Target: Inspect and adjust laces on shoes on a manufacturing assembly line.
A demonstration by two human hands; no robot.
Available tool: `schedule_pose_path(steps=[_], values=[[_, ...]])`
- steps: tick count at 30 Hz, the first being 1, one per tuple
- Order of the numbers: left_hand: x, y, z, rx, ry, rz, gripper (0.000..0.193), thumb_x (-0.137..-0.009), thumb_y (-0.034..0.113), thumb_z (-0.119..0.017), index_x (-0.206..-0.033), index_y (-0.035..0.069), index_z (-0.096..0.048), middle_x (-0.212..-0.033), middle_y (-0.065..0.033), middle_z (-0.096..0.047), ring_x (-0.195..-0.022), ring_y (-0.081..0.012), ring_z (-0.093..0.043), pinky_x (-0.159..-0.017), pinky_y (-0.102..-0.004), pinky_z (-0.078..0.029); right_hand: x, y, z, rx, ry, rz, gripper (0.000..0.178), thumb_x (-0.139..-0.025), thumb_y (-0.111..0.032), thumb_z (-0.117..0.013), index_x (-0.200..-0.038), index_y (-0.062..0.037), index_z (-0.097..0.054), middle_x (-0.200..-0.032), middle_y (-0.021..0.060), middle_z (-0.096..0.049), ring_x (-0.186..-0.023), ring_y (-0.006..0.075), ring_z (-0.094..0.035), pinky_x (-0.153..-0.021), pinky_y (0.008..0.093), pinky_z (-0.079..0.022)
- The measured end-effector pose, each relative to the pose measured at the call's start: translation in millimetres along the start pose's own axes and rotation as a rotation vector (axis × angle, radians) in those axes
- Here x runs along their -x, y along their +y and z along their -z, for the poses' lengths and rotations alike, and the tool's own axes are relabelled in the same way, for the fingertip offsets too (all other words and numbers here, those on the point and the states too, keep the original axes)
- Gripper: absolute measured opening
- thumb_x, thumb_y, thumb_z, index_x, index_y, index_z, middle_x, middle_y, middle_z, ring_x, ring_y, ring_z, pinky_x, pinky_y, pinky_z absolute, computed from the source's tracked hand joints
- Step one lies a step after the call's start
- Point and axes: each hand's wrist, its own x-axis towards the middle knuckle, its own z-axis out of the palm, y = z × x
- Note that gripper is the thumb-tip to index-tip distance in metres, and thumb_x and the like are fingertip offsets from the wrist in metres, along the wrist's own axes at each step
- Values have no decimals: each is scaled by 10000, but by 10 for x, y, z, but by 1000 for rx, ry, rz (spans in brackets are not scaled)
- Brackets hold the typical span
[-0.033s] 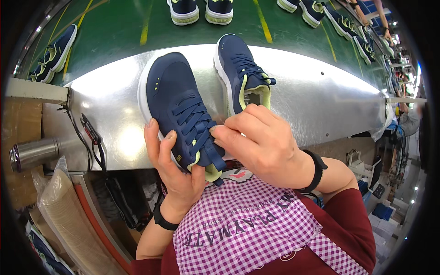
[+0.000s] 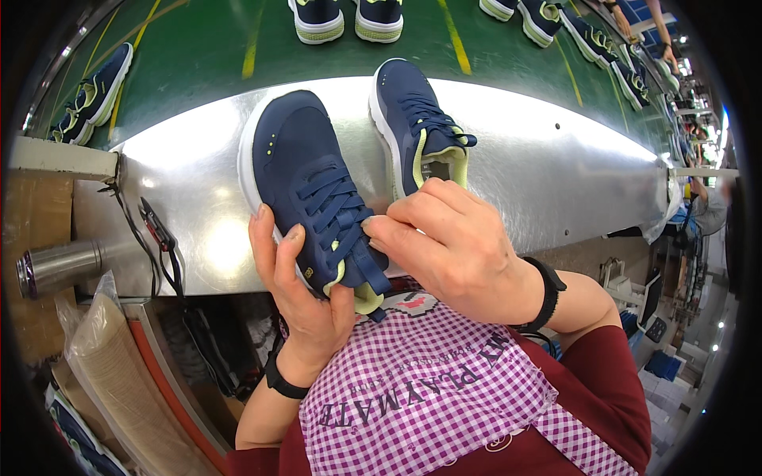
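Note:
A navy sneaker (image 2: 305, 151) with a white sole and lime lining is tilted toe-away in my left hand (image 2: 298, 282). The fingers of that hand wrap around its side and heel. Flat navy shoelaces (image 2: 332, 202) criss-cross its front, and a navy tongue loop (image 2: 369, 270) sticks out at the collar. My right hand (image 2: 448, 246) is closed in a pinch on the shoelace beside the top eyelets; the piece between its fingertips is mostly hidden. Just beyond that hand, a matching sneaker (image 2: 413, 103) lies laced on the metal table, its collar partly covered by the hand.
A metal table (image 2: 556, 174) borders a green conveyor belt (image 2: 206, 55) carrying more navy sneakers (image 2: 379, 22). At the left are black-and-red snips (image 2: 157, 228) on a cord, a steel flask (image 2: 59, 266) and a plastic-wrapped roll (image 2: 119, 365). Another person's arms (image 2: 663, 32) show at far right.

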Motion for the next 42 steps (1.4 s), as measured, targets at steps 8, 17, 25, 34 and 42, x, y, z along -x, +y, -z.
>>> schedule_pose_path(steps=[8, 17, 25, 34, 42], values=[[-57, 21, 34, -29, -78, -23, 516, -894, 71, -574, -1349, 27, -334, -1496, -256, -235, -1402, -386, -272, -1136, -469, -255, -35, 70, 5, 16, -17, 89, 254, -660, -50, -737, -890, 7, -644, -826, 71, -582, -687, 221, -559, -585, 319, -459], [-36, -2, -37, 77, 33, 12, 574, -733, -6, -531, -1290, 15, -394, -1463, -282, -298, -1384, -435, -290, -1135, -517, -234, -135, 88, -63, 87, 56, 206, 207, -604, -169, -650, -751, -30, -605, -743, 45, -477, -699, 188, -525, -598, 291, -439], [-15, -9, 10, 56, 18, 129, 520, -910, 85, -548, -1378, 32, -327, -1512, -208, -229, -1357, -319, -360, -1102, -413, -348, -1, 92, -120, 180, 299, 111, 166, -607, -25, -692, -755, -32, -618, -777, 54, -575, -567, 209, -527, -502, 299, -446], [-24, -113, 65, 400, 178, 340, 488, -936, 177, -539, -1359, 21, -352, -1488, -192, -289, -1328, -294, -391, -1102, -403, -330, 15, 82, -28, -228, 93, -88, 372, -726, 38, -586, -1095, 28, -624, -1099, 164, -624, -889, 301, -636, -758, 366, -514], [-137, -153, 82, 456, 133, 444, 562, -873, 59, -533, -1399, 19, -342, -1480, -174, -321, -1295, -277, -420, -1098, -389, -318, 87, 111, 3, -37, 269, -30, 324, -635, 48, -679, -952, -20, -691, -1059, 137, -641, -860, 273, -642, -712, 338, -519]])
